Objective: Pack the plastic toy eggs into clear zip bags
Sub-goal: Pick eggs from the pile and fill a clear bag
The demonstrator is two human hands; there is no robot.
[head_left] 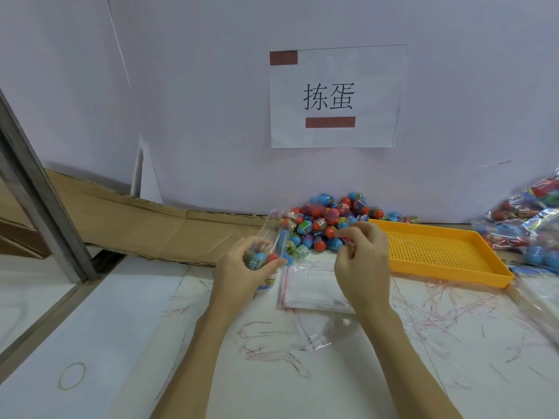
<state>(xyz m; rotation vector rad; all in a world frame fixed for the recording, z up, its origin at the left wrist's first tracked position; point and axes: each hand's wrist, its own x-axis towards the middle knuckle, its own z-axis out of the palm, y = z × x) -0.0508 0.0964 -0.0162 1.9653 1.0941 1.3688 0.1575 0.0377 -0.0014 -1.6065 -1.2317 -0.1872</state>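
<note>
A heap of blue and red plastic toy eggs [331, 217] lies against the white back wall. My left hand [242, 272] grips a clear zip bag [273, 234] held upright, with a few eggs inside at its bottom. My right hand [361, 261] hovers just right of the bag, in front of the heap, its fingers curled; whether they pinch an egg cannot be told. Under my right hand lies a flat stack of empty clear bags [314, 293].
An orange perforated tray [435, 252] sits to the right of the heap. Filled bags of eggs [526, 225] pile up at the far right. Torn red-edged plastic strips [438, 316] litter the white tabletop. A rubber band [72, 375] lies front left. Cardboard [136, 219] lines the back left.
</note>
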